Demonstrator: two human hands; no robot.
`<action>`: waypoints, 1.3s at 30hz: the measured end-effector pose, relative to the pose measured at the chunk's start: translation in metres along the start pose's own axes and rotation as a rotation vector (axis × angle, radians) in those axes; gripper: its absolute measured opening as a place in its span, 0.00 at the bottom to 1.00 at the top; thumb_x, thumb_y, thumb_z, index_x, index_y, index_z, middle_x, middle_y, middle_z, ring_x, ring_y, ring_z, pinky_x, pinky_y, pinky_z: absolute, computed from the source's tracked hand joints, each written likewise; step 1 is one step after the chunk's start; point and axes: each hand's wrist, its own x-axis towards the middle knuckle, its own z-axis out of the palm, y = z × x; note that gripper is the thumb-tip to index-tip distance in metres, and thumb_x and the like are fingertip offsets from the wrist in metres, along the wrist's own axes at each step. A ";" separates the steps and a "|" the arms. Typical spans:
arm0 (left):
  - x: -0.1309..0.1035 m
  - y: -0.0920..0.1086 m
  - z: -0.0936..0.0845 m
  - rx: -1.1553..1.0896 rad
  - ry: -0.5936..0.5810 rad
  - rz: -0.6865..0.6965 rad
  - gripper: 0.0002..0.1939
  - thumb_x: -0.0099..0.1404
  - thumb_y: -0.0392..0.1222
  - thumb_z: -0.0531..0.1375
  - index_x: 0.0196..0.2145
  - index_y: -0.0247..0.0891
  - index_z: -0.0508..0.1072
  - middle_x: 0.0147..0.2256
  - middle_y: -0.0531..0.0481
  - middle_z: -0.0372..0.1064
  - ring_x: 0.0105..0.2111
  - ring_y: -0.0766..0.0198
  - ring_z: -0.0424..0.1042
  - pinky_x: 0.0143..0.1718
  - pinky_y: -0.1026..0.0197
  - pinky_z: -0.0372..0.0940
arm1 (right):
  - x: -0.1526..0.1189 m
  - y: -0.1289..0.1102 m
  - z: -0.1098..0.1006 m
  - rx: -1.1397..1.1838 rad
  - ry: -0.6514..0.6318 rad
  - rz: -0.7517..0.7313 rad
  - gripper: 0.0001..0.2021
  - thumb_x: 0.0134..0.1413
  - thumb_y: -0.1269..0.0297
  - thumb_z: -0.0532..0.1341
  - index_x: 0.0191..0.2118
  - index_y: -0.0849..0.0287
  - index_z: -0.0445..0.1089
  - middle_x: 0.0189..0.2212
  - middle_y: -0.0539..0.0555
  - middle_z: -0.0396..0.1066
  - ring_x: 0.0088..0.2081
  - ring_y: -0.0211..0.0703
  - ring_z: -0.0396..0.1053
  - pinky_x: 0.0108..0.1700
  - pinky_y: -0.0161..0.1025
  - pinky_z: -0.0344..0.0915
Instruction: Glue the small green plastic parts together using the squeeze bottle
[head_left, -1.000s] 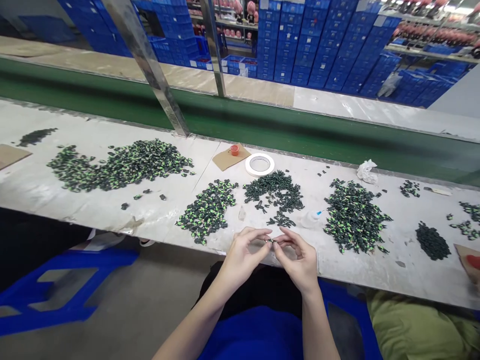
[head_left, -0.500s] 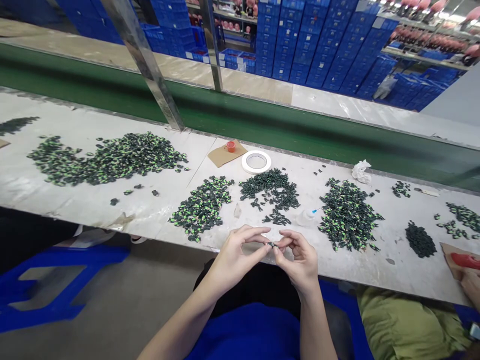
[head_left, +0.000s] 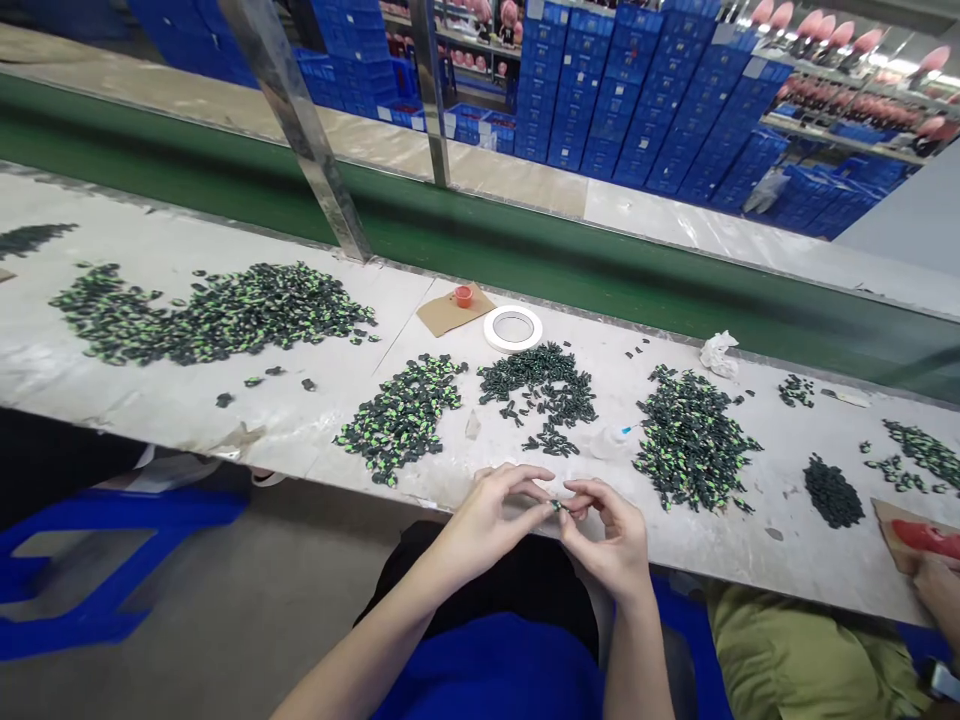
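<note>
Near the table's front edge, my left hand [head_left: 487, 525] pinches a small dark green piece [head_left: 556, 506] between thumb and fingers. My right hand [head_left: 609, 535] meets it from the other side, its fingertips closed on the same piece. The piece is tiny and partly covered by the fingertips. Just beyond the hands lie a pile of small dark parts [head_left: 566, 390], a pile of black and bright green parts [head_left: 405, 415] to the left, and a similar pile [head_left: 694, 440] to the right.
A white tape roll [head_left: 513, 329] and a red cup [head_left: 463, 296] on cardboard [head_left: 442, 316] are at the back. A clear bottle with a blue tip [head_left: 611, 441] stands near my right hand. A co-worker's hand [head_left: 937, 590] is far right; a larger pile [head_left: 247, 310] is left.
Both hands have shifted slightly right and down in the view, still together on the small piece. More green shows on it now. The camera view has moved slightly.
</note>
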 end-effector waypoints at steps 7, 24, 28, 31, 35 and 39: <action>-0.009 -0.035 -0.049 0.658 0.491 0.060 0.08 0.63 0.38 0.58 0.35 0.46 0.77 0.37 0.47 0.78 0.44 0.49 0.67 0.50 0.42 0.50 | 0.008 0.030 -0.047 -0.253 0.631 0.155 0.11 0.51 0.57 0.64 0.34 0.60 0.73 0.28 0.55 0.72 0.28 0.42 0.69 0.32 0.41 0.69; 0.001 -0.053 -0.071 0.693 0.442 0.077 0.11 0.65 0.36 0.55 0.34 0.46 0.78 0.36 0.47 0.77 0.40 0.52 0.67 0.43 0.49 0.53 | 0.029 0.050 -0.003 -0.335 0.378 0.168 0.19 0.52 0.48 0.61 0.43 0.57 0.63 0.47 0.63 0.69 0.57 0.57 0.57 0.55 0.56 0.57; 0.005 -0.042 -0.048 0.460 0.214 0.076 0.09 0.65 0.38 0.56 0.35 0.46 0.78 0.36 0.50 0.78 0.40 0.55 0.70 0.45 0.50 0.57 | 0.022 0.036 -0.002 0.003 0.318 0.288 0.18 0.48 0.54 0.66 0.39 0.55 0.59 0.43 0.60 0.74 0.47 0.52 0.71 0.48 0.49 0.65; 0.011 -0.035 -0.025 0.348 0.034 0.060 0.07 0.64 0.39 0.59 0.33 0.45 0.78 0.34 0.50 0.78 0.40 0.56 0.71 0.46 0.51 0.58 | 0.015 0.032 0.000 0.167 0.330 0.296 0.16 0.46 0.56 0.68 0.35 0.55 0.61 0.33 0.55 0.76 0.35 0.47 0.74 0.38 0.42 0.68; 0.016 -0.036 -0.007 0.414 0.133 0.019 0.07 0.63 0.35 0.60 0.37 0.43 0.76 0.36 0.50 0.78 0.42 0.55 0.70 0.46 0.50 0.57 | 0.013 0.034 0.002 0.301 0.453 0.237 0.13 0.44 0.56 0.68 0.29 0.58 0.66 0.21 0.47 0.69 0.23 0.39 0.66 0.27 0.35 0.61; 0.011 -0.045 -0.007 0.387 0.217 0.115 0.09 0.63 0.37 0.60 0.42 0.42 0.73 0.41 0.48 0.76 0.44 0.56 0.70 0.46 0.52 0.59 | 0.014 0.037 0.006 0.433 0.607 0.277 0.13 0.42 0.55 0.67 0.29 0.59 0.71 0.24 0.51 0.71 0.26 0.41 0.69 0.27 0.36 0.62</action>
